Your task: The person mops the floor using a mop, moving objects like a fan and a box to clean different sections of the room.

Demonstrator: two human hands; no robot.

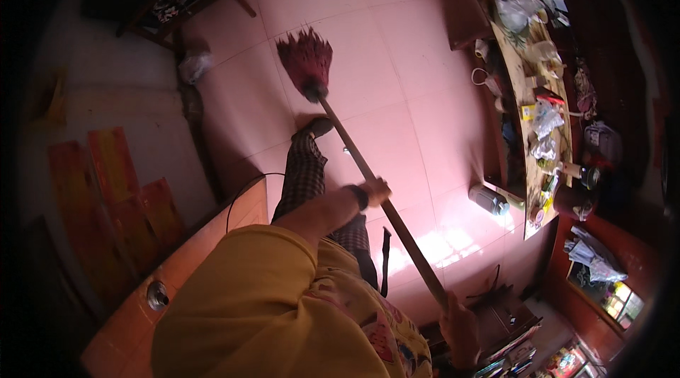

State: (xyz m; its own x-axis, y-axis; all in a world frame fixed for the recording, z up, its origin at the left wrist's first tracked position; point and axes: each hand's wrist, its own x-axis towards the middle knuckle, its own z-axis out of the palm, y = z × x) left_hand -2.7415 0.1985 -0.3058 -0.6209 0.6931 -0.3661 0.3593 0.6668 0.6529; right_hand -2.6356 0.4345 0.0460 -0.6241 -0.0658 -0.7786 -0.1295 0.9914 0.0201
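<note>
The person wears a mustard-yellow top [241, 300], its loose short left sleeve [280, 254] toward 7 o'clock and a multicoloured print [382, 339] on the front near 6 o'clock. Dark-and-pale checked trousers [301, 173] show toward 9 o'clock from centre, a dark shoe [321, 127] toward 11 o'clock. A black band [360, 197] circles the left wrist toward 5 o'clock.
</note>
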